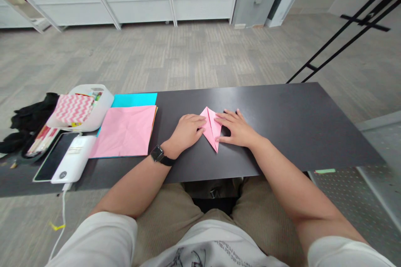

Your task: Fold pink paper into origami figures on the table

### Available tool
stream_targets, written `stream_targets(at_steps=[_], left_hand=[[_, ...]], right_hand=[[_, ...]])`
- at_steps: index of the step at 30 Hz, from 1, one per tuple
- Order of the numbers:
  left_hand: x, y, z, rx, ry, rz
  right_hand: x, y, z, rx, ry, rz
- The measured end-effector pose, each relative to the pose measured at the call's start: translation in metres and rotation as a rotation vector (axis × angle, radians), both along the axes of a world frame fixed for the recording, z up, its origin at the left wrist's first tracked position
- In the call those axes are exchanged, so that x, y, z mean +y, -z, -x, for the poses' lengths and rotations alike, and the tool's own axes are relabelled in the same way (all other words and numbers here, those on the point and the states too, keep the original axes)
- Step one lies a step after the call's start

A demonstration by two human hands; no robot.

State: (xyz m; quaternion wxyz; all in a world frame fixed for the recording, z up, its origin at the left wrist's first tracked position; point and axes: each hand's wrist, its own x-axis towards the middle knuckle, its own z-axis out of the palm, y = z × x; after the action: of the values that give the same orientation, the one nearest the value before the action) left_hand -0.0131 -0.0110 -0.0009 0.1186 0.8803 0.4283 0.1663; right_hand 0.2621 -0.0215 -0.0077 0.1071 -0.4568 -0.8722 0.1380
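Note:
A small pink sheet of origami paper [211,127], folded into a kite shape with a crease down its middle, lies flat on the dark table [282,129]. Its lower tip points toward me. My left hand [189,130], with a black watch on the wrist, rests at the paper's left edge, fingers stretched over that side. On the opposite edge lies my right hand [234,128], palm down, its fingers spread and thumb beside the lower right edge. The fingertips of both hands cover parts of the paper's sides.
Left of my hands lies a stack of pink paper [125,131] over a blue sheet [134,99]. Beyond it stand a white basket [105,104] with packets, a white power bank [75,160] with a cable, a phone [53,158] and a black cloth [33,114].

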Motion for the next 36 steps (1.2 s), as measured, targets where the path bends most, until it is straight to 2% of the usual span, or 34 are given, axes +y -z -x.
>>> stream_targets(at_steps=[7, 17, 26, 36], left_hand=[[-0.001, 0.003, 0.0, 0.014, 0.011, 0.019], [-0.002, 0.001, 0.0, -0.004, -0.01, 0.036], [0.008, -0.001, 0.004, 0.07, -0.064, 0.064], [0.017, 0.004, -0.007, 0.142, -0.118, 0.018]], right_hand=[[0.001, 0.001, -0.002, 0.014, -0.036, -0.017], [-0.009, 0.005, 0.024, -0.059, 0.034, -0.106], [-0.008, 0.006, 0.023, -0.064, 0.03, -0.093], [-0.008, 0.004, 0.025, -0.079, 0.023, -0.117]])
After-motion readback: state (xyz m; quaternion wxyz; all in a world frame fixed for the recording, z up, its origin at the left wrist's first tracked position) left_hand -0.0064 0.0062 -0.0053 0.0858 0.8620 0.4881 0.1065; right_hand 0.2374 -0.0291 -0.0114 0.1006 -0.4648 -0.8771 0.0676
